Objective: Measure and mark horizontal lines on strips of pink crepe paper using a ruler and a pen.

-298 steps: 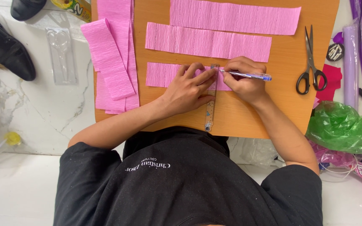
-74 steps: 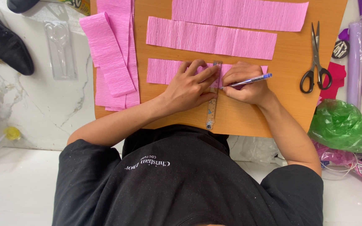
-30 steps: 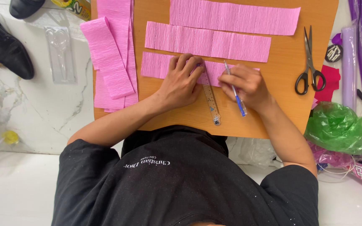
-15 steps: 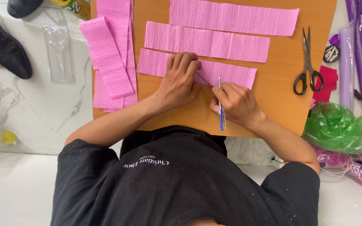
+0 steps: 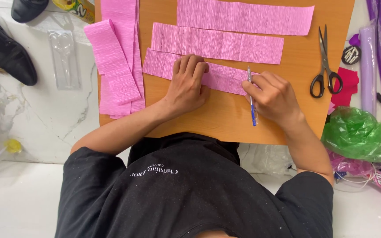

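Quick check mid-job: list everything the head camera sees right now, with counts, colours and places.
Crepe paper strips: three, pink, flat across the board.
Folded crepe paper pile: one, pink, board's left edge.
Wooden board: one, orange-brown, centre.
Ballpoint pen: one, blue and clear, in right hand.
Scissors: one, black-handled, board's right edge.
Plastic bag: one, green, right of board.
Paper rolls: purple shades, far right; count unclear.
Shoes: two, black, top left.
Clear plastic tray: one, on the floor left of board.
Left hand: pressing the nearest strip.
Right hand: holding the pen.
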